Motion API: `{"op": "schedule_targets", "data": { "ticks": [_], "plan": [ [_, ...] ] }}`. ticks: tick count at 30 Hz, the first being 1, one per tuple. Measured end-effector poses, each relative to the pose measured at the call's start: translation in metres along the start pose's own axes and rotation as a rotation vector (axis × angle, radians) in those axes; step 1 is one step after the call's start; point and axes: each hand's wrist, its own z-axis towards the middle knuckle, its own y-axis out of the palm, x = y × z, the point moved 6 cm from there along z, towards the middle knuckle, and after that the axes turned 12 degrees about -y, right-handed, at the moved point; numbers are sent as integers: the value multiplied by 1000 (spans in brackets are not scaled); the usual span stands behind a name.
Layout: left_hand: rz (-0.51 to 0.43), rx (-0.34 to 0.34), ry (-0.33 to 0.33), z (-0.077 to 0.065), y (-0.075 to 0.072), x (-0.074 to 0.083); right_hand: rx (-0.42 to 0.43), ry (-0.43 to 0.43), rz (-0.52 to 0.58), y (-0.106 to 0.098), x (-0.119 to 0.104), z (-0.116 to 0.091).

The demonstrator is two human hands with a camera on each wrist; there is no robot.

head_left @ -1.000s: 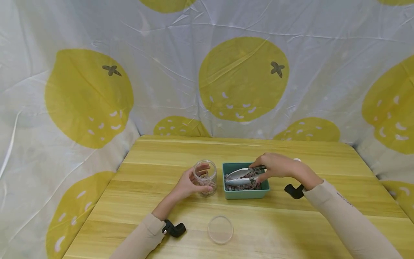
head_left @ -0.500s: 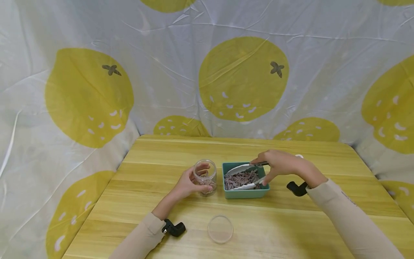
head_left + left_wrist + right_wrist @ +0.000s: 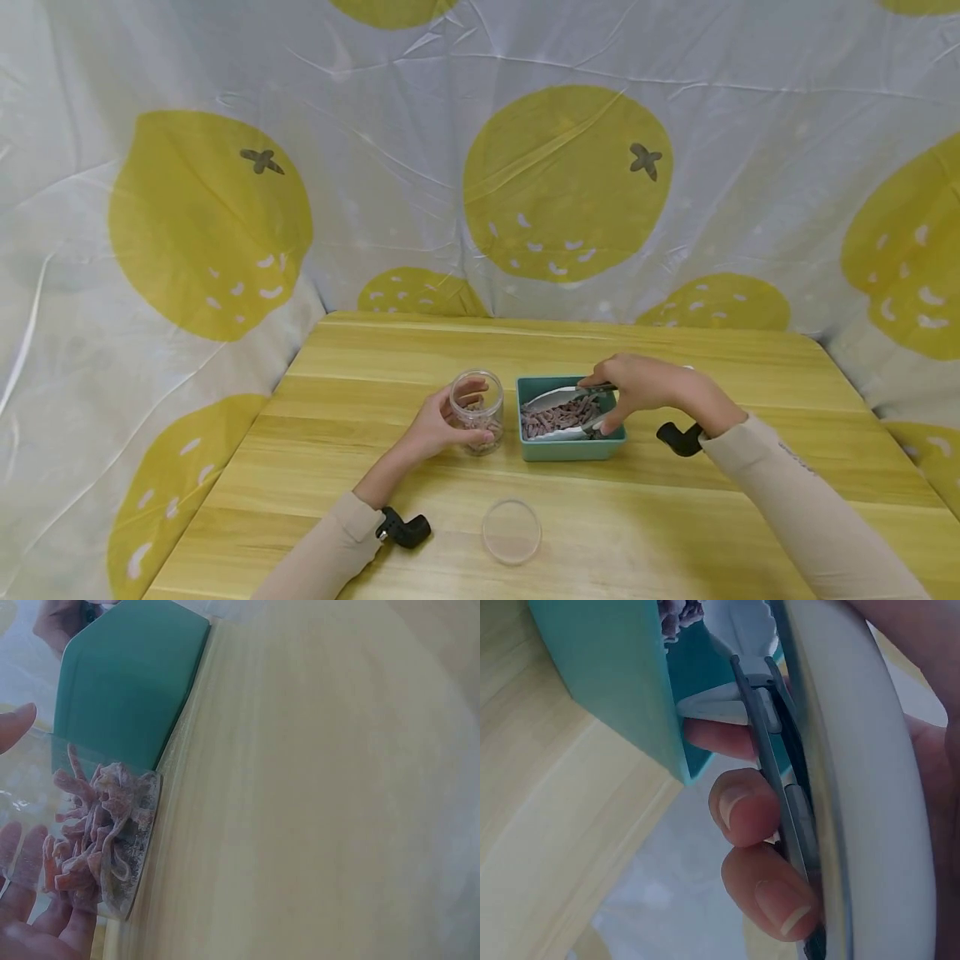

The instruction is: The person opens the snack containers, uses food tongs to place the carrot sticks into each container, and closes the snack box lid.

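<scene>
My left hand [image 3: 430,429] grips a clear round jar [image 3: 487,421], thumb in front and fingers behind it. The jar is uncovered and stands upright. Dusty pinkish-brown dried strips [image 3: 90,832] lie at its bottom. My right hand [image 3: 639,388] holds metal tongs [image 3: 551,398], their two arms spread and their ends inside a teal rectangular box [image 3: 570,451]. Between the tong ends lie more of the strips [image 3: 566,414]. In the right wrist view, a pale tong handle [image 3: 881,795] runs along the palm, with fingertips [image 3: 750,817] curled at the other arm.
A clear round lid [image 3: 512,533] lies flat on the wooden table [image 3: 360,350], nearer the front than the jar. The box stands just right of the jar. Behind the table hangs a pale curtain [image 3: 390,192] with yellow fruit prints.
The tongs' arms have spread apart over the strips, then come slightly closer together. My right hand shifted a little right, then back left. The left hand and jar stay in place.
</scene>
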Motion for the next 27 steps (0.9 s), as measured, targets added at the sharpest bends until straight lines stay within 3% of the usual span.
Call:
{"op": "schedule_targets", "data": {
  "ticks": [27],
  "plan": [
    [30,12,13,-1,-1,0,49,-53,-57,0,-7,-2]
  ]
}}
